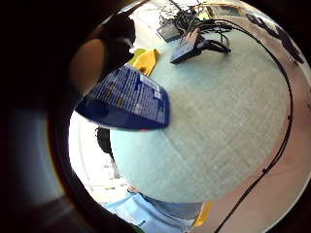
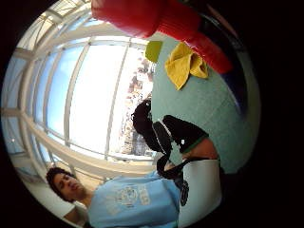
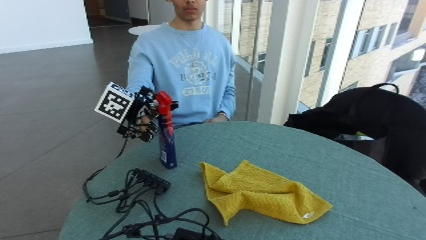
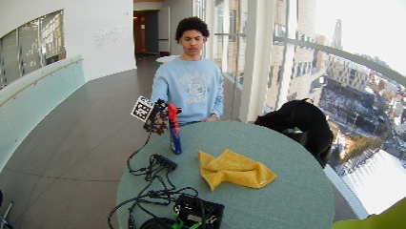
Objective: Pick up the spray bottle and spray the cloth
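Now your gloved right hand (image 3: 141, 120) has its grip wrapped round the neck of the spray bottle (image 3: 166, 144), just below the red trigger head (image 3: 163, 102). You hold the bottle upright; whether its blue base touches the worktop (image 3: 359, 180) or hangs just above it cannot be told. Yellow cloth (image 3: 263, 192) lies crumpled on the worktop near the bottle. Black cables (image 3: 143, 200) sit beside the bottle's base.
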Tool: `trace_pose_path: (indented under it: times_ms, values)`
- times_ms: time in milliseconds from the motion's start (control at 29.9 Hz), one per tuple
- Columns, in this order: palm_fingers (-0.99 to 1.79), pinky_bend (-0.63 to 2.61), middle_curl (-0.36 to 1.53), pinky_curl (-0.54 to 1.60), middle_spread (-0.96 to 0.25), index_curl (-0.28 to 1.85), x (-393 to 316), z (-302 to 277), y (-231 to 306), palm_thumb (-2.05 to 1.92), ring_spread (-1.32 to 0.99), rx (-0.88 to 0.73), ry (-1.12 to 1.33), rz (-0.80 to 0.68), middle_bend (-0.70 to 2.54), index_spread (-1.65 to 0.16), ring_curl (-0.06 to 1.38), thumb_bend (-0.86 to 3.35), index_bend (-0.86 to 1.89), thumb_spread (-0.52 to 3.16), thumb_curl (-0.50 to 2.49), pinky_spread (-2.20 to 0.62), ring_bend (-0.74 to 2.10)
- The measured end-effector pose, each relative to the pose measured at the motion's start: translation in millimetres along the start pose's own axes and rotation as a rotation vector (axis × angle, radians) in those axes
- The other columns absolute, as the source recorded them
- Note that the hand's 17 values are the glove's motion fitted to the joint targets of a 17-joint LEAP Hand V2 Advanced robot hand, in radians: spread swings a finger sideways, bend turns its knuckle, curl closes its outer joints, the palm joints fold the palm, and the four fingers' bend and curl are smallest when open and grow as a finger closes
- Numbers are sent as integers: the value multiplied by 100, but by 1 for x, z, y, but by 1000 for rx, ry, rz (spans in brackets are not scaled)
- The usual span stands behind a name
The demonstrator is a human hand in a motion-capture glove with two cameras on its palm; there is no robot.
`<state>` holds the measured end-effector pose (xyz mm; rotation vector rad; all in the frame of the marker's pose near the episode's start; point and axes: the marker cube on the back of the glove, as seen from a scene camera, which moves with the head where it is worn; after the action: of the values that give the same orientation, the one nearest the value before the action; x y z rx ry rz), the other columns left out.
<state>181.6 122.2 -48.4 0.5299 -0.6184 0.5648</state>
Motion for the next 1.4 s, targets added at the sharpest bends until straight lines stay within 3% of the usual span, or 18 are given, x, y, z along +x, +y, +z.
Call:
trace_pose_path:
  times_ms: [535,903,1070,1237,1405]
  values:
    - [58,46,38,36,-6,18,21,30,-36,73,2,111,-227,-25,30,-38,31,-1,10,98,33,23,38]
    - [95,39,40,35,-10,24,19,32,-40,98,-6,175,-172,-29,31,-32,34,6,16,91,43,14,46]
    - [102,37,41,35,-11,27,11,31,-45,101,-7,106,-127,-144,29,-30,35,4,15,85,47,12,47]
    - [107,37,41,35,-11,28,-15,34,-65,103,-7,69,-110,-39,28,-29,36,1,13,79,50,10,47]
    - [111,37,43,36,-10,29,-39,37,-89,104,-6,22,-47,-80,27,-28,37,-2,13,73,53,8,49]
